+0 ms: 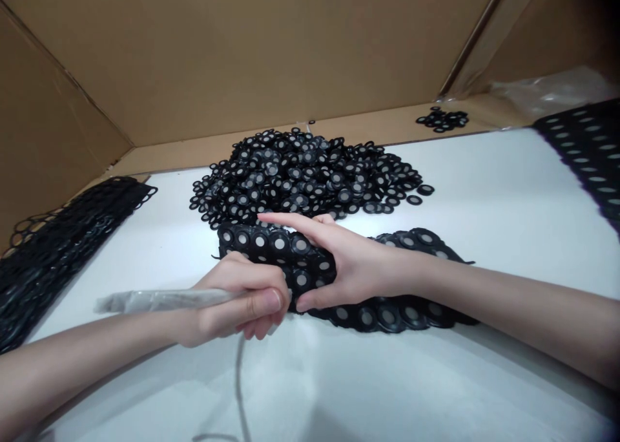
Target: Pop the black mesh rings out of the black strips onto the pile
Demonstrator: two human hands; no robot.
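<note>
My left hand [242, 300] is closed around a slender stick-like tool wrapped in whitish plastic [145, 301]. The tool's rear end points left over the forearm, and its working tip is hidden by the fist. Beside the fist lies a black sheet of joined rings with grey round centres [387, 315]. My right hand [334, 261] rests across the middle of this sheet, fingers and thumb spread, the thumb at the near edge and the index finger stretched past the far edge. The hand and wrist cover part of the sheet.
Behind the sheet is a heap of loose black discs with grey centres [300, 177]. A small cluster of black rings [443, 119] lies at the back right. Stacked black ring sheets [62, 242] are at left, another dotted sheet [588, 145] at right. Cardboard walls [271, 48] enclose the white table [513, 196].
</note>
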